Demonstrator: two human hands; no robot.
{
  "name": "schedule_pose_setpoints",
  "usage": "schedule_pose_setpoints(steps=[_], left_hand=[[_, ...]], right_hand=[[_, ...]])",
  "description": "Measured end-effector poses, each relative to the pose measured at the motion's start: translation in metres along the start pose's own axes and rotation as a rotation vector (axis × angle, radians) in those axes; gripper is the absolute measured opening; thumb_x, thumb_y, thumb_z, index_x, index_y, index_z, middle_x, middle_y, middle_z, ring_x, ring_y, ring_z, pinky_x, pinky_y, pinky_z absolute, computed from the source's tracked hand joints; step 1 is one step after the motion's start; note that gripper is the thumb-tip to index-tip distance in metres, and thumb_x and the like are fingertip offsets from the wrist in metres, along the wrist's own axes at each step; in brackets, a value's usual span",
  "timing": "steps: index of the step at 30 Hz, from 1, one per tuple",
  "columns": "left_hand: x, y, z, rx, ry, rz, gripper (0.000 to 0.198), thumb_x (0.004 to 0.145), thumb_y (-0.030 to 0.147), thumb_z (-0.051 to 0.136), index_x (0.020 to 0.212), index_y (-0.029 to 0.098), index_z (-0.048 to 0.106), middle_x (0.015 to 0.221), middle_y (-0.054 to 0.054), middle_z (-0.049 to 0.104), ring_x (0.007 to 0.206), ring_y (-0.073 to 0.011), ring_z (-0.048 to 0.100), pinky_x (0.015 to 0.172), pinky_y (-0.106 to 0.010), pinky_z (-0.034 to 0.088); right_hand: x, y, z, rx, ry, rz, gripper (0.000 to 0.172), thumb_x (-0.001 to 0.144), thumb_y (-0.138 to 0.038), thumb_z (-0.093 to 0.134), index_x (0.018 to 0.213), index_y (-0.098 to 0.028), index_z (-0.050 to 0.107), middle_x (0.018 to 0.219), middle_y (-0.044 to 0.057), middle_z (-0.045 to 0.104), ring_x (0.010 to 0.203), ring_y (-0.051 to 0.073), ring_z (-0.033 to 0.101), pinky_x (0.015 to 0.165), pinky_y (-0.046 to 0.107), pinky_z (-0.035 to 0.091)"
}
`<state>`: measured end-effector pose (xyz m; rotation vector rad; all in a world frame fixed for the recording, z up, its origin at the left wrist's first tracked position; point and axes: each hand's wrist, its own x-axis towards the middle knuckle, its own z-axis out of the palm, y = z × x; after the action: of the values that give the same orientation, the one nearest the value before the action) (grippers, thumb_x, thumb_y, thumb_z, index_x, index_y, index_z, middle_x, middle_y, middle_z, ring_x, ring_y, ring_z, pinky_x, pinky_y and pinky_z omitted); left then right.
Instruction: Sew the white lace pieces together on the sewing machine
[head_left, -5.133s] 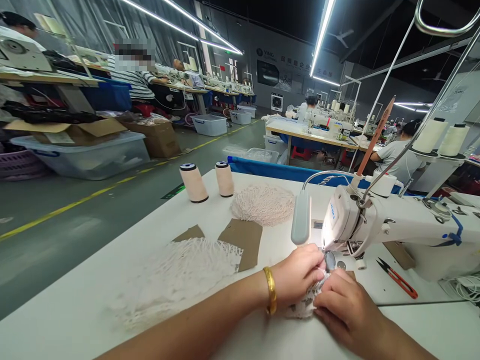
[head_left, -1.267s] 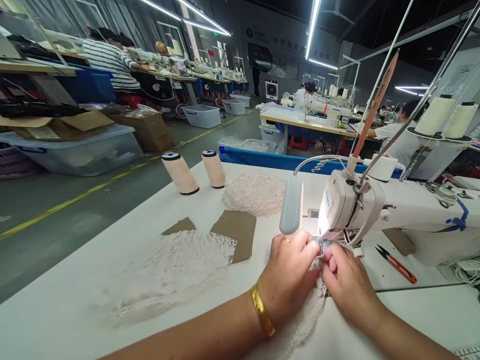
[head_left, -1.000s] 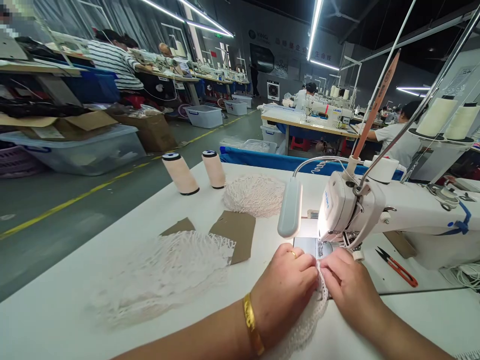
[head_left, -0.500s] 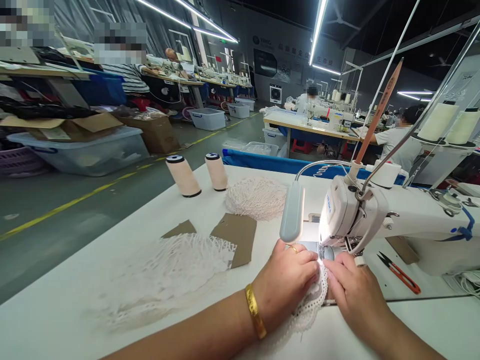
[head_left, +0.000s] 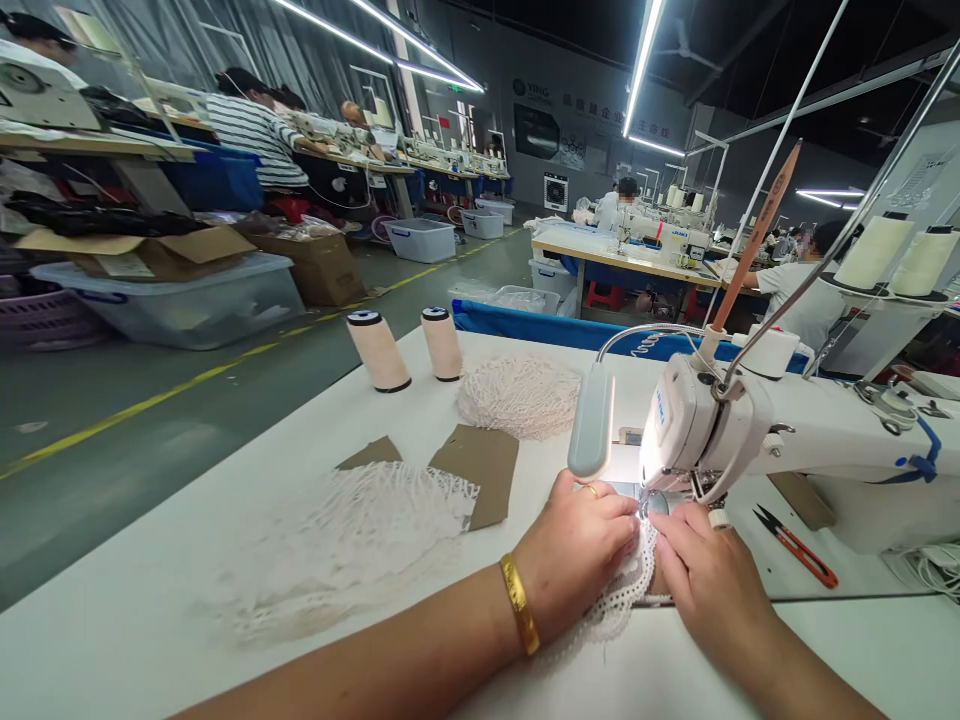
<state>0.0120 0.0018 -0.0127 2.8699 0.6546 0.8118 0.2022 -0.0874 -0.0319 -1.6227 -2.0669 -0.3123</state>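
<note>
White lace trim (head_left: 626, 595) with a scalloped, holed edge lies under the presser foot of a white sewing machine (head_left: 712, 425). My left hand (head_left: 581, 555), with a ring and a gold bracelet (head_left: 519, 604), presses its closed fingers on the lace left of the needle. On the other side my right hand (head_left: 705, 565) pinches the lace edge close to the foot. Both sets of fingertips are right at the needle area, and they partly hide the fabric there. A grey lamp (head_left: 591, 420) shines on this spot.
Red-handled thread snips (head_left: 796, 545) lie right of my right hand. Leftward on the table are a spread lace pile (head_left: 345, 550), brown card pieces (head_left: 491, 470), another lace bundle (head_left: 517, 395) and two thread cones (head_left: 379, 350). Co-workers sit at machines beyond.
The view has shifted slightly, so things on the table appear a little further right. Both hands keep nearly the same place on the lace at the presser foot.
</note>
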Motion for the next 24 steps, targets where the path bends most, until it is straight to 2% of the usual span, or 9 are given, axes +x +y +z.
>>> schedule_pose_setpoints(steps=[5, 8, 9, 11, 13, 15, 17, 19, 24], left_hand=[[0.0, -0.003, 0.001, -0.038, -0.039, -0.009, 0.019, 0.097, 0.014, 0.057, 0.09, 0.022, 0.073, 0.094, -0.004, 0.077, 0.094, -0.023, 0.067, 0.089, -0.041, 0.037], [-0.003, 0.0, -0.005, -0.079, -0.081, -0.049, 0.005, 0.093, 0.023, 0.067, 0.091, 0.021, 0.071, 0.098, -0.004, 0.076, 0.097, -0.0249, 0.067, 0.092, -0.045, 0.035], [-0.005, 0.002, -0.008, -0.097, -0.104, -0.066, 0.009, 0.09, 0.029, 0.073, 0.09, 0.021, 0.071, 0.099, -0.003, 0.075, 0.097, -0.0256, 0.067, 0.093, -0.046, 0.035], [-0.009, 0.01, -0.016, -0.127, -0.154, -0.092, 0.032, 0.077, 0.046, 0.085, 0.088, 0.021, 0.069, 0.101, -0.004, 0.072, 0.096, -0.027, 0.065, 0.092, -0.047, 0.036], [-0.013, 0.019, -0.021, -0.128, -0.182, -0.11, 0.045, 0.065, 0.053, 0.091, 0.085, 0.021, 0.066, 0.102, -0.004, 0.069, 0.094, -0.028, 0.063, 0.09, -0.047, 0.039], [-0.017, 0.025, -0.021, -0.101, -0.159, -0.116, 0.033, 0.07, 0.038, 0.087, 0.08, 0.02, 0.061, 0.1, -0.004, 0.066, 0.092, -0.0265, 0.061, 0.089, -0.045, 0.041], [-0.018, 0.025, -0.014, -0.078, -0.089, -0.094, 0.014, 0.079, 0.013, 0.068, 0.077, 0.019, 0.056, 0.096, -0.004, 0.065, 0.088, -0.0229, 0.059, 0.088, -0.042, 0.042], [-0.016, 0.018, -0.005, -0.1, -0.02, -0.052, 0.021, 0.078, -0.001, 0.051, 0.076, 0.02, 0.051, 0.089, -0.003, 0.064, 0.08, -0.0196, 0.057, 0.082, -0.036, 0.043], [0.0, -0.003, 0.006, -0.232, 0.009, -0.113, 0.024, 0.079, 0.0, 0.043, 0.083, 0.022, 0.052, 0.078, 0.0, 0.061, 0.07, -0.018, 0.054, 0.067, -0.028, 0.043]], right_hand=[[-0.001, 0.002, -0.002, 0.014, -0.035, 0.019, 0.034, 0.102, -0.013, 0.039, 0.113, -0.022, 0.071, 0.085, 0.006, 0.066, 0.061, 0.02, 0.053, 0.057, 0.032, 0.036], [-0.005, 0.004, -0.003, 0.068, -0.079, -0.005, 0.033, 0.104, -0.017, 0.042, 0.124, -0.021, 0.067, 0.084, 0.005, 0.066, 0.069, 0.022, 0.059, 0.061, 0.032, 0.04], [-0.007, 0.004, -0.003, 0.092, -0.086, -0.02, 0.032, 0.104, -0.018, 0.043, 0.127, -0.022, 0.065, 0.085, 0.005, 0.067, 0.072, 0.023, 0.06, 0.063, 0.032, 0.041], [-0.009, 0.005, -0.003, 0.134, -0.088, -0.057, 0.028, 0.104, -0.019, 0.046, 0.126, -0.022, 0.064, 0.086, 0.004, 0.068, 0.074, 0.023, 0.061, 0.066, 0.033, 0.042], [-0.009, 0.005, -0.003, 0.153, -0.085, -0.087, 0.022, 0.105, -0.019, 0.046, 0.112, -0.022, 0.066, 0.084, 0.003, 0.068, 0.073, 0.022, 0.06, 0.067, 0.032, 0.041], [-0.007, 0.004, -0.003, 0.165, -0.073, -0.09, 0.024, 0.105, -0.018, 0.043, 0.094, -0.022, 0.064, 0.08, 0.002, 0.067, 0.071, 0.02, 0.06, 0.065, 0.031, 0.039], [-0.004, 0.003, -0.004, 0.204, -0.063, -0.048, 0.028, 0.106, -0.02, 0.041, 0.087, -0.022, 0.061, 0.077, 0.002, 0.066, 0.069, 0.019, 0.059, 0.064, 0.03, 0.038], [-0.001, 0.001, -0.005, 0.281, -0.075, 0.038, 0.027, 0.106, -0.024, 0.042, 0.086, -0.023, 0.061, 0.072, -0.001, 0.063, 0.064, 0.018, 0.057, 0.061, 0.029, 0.037], [0.006, -0.004, -0.008, 0.496, -0.096, 0.303, 0.027, 0.103, -0.037, 0.047, 0.087, -0.023, 0.063, 0.055, -0.008, 0.037, 0.051, 0.014, 0.04, 0.05, 0.026, 0.029]])
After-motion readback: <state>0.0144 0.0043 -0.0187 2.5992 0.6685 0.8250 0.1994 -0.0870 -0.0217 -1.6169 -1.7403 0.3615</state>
